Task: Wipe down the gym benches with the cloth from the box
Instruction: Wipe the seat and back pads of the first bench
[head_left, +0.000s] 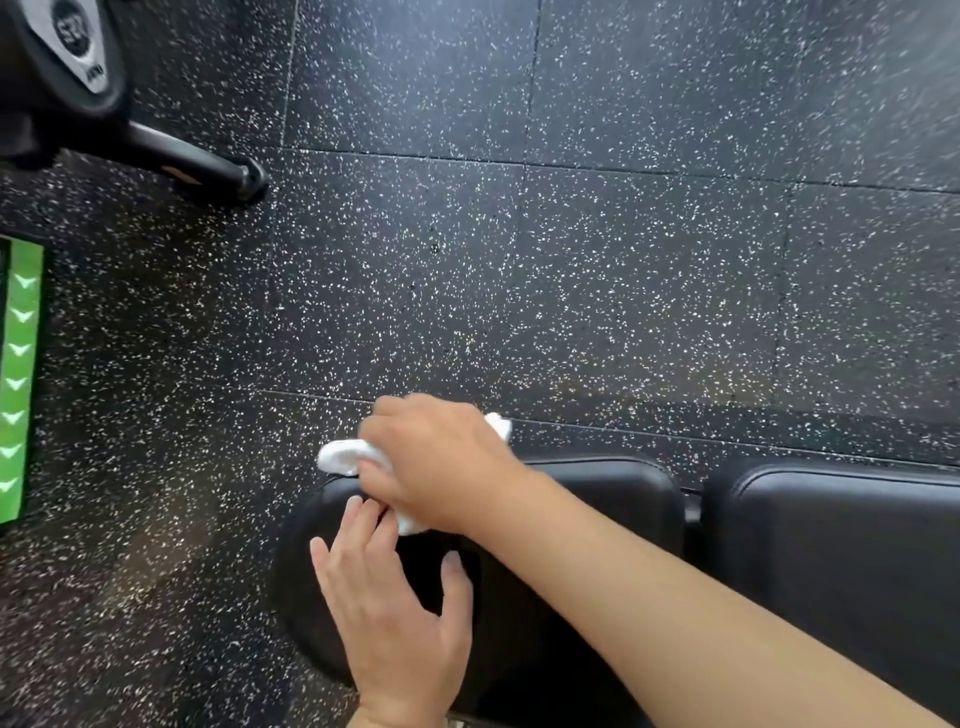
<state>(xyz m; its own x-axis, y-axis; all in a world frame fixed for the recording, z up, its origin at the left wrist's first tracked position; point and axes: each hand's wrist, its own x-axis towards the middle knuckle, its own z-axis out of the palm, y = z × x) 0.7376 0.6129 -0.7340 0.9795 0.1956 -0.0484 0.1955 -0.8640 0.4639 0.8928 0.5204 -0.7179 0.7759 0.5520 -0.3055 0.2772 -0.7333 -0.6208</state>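
Note:
A black padded gym bench fills the lower right of the head view, with a seat pad (613, 499) and a longer back pad (841, 530) separated by a narrow gap. My right hand (436, 457) presses a bunched white cloth (340, 454) onto the far left corner of the seat pad; cloth ends stick out on both sides of the hand. My left hand (395, 618) lies flat on the seat pad's left end, fingers spread, its fingertips touching the cloth under the right hand.
Black rubber floor tiles with white speckles (519, 260) surround the bench. A black machine base with a tube foot (208, 166) stands at the top left. A green mat strip with white arrows (18, 374) lies at the left edge.

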